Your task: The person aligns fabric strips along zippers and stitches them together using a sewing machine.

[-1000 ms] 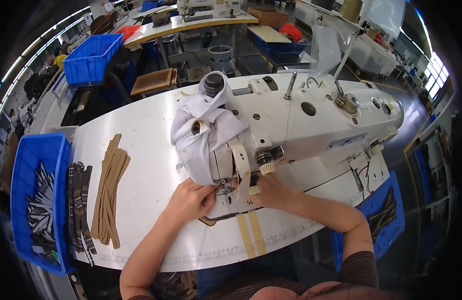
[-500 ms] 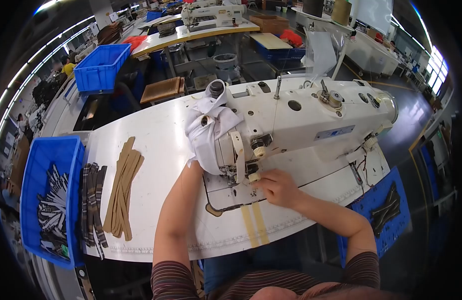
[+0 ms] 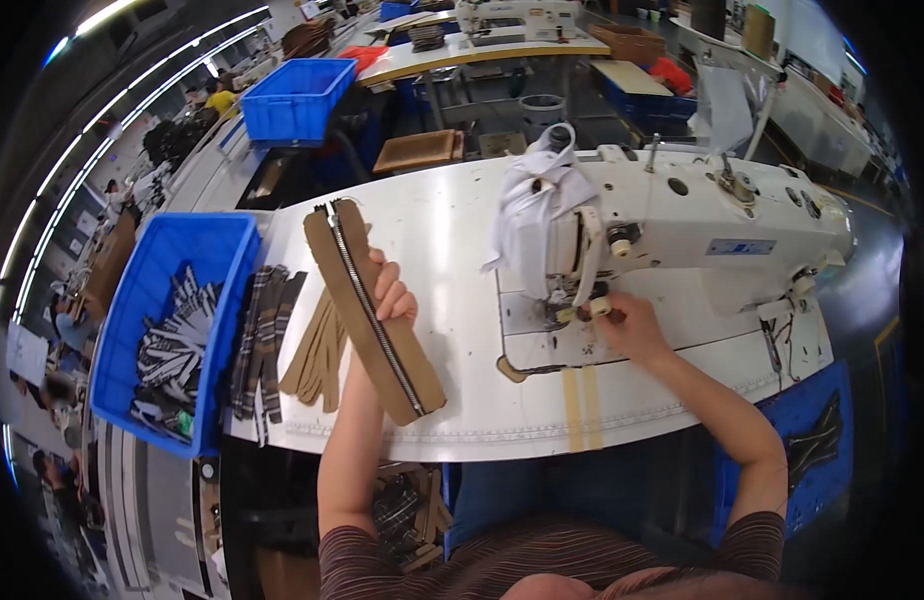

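My left hand (image 3: 393, 290) grips a brown fabric strip with a metal zipper (image 3: 367, 305) down its middle, holding it up over the left part of the table. Its thumb side is hidden behind the strip. At the needle end of the white sewing machine (image 3: 697, 220), my right hand (image 3: 634, 328) is closed, with fingertips against a small cream-coloured knob (image 3: 599, 306). White cloth (image 3: 544, 205) is wrapped around the machine's head. Partly behind the zipper strip, tan fabric strips (image 3: 317, 355) lie on the table beside dark plaid strips (image 3: 267, 345).
A blue bin (image 3: 244, 300) full of black-and-white strips stands at the table's left end. Farther back is another blue crate (image 3: 297, 100). Yellow tape (image 3: 584, 410) marks the table's front edge. Dark strips (image 3: 817, 435) lie on a blue surface at lower right.
My left hand has come out from beside the machine's head to the left, and the zipper strip now shows in it. My right hand stays at the knob. The view has swung left.
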A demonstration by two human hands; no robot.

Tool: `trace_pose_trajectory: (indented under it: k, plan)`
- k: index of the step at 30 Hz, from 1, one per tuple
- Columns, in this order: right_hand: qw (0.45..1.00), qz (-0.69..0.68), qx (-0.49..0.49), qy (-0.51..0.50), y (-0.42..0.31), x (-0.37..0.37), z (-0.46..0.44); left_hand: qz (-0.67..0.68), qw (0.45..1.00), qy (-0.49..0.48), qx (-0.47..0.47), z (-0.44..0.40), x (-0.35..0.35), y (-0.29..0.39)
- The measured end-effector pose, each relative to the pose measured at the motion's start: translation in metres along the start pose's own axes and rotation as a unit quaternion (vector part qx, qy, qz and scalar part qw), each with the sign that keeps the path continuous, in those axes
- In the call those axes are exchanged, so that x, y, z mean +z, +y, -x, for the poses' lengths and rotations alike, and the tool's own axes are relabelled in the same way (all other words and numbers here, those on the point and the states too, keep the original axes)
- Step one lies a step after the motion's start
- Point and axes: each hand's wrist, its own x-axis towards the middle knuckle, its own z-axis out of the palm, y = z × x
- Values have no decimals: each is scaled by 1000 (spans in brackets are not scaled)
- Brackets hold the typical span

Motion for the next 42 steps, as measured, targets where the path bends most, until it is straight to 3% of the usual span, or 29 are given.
trace_pose_trajectory:
  k: [4,17,20,22,24,25,26,27,28,30,32,34,36,37,39,42]
  plan:
    - [998,-53,26,23,3,-1,8,23,998,-63,2,13,13,-3]
    - [1000,-12,-13,19,3,-3,7,-19,999,-27,10,97,44,10]
    - [999,-29,-10,31,3,0,8,-96,993,-68,-8,147,46,21]
    - [999,-37,-21,34,2,-2,9,-148,988,-42,-20,203,31,33]
    - [999,-36,-19,31,1,-3,9,-175,983,50,-6,278,-1,48]
    - [999,-38,-21,22,1,-3,9,-240,951,192,23,312,-1,51]
    - [999,-38,-15,27,2,-3,9,-394,792,458,88,332,10,44]
    - [999,-31,-4,24,2,-2,8,-591,627,497,101,342,5,51]
    - [999,-24,6,22,2,-1,7,-683,471,529,182,347,-1,57]
    - [999,-29,9,26,1,1,5,-742,422,430,294,295,25,64]
    - [999,-29,13,21,2,-1,7,-841,358,306,268,217,41,74]
    - [999,-38,6,22,5,0,7,-878,347,231,237,136,32,89]
    - [999,-38,-7,28,3,-1,11,-926,268,198,179,94,-27,119]
    - [999,-40,-22,30,2,-2,11,-924,273,195,183,87,-30,121]
    - [999,-23,-22,29,2,-5,11,-939,252,232,26,72,-32,122]
    - [999,-16,-21,22,7,-2,9,-944,240,225,36,72,-32,117]
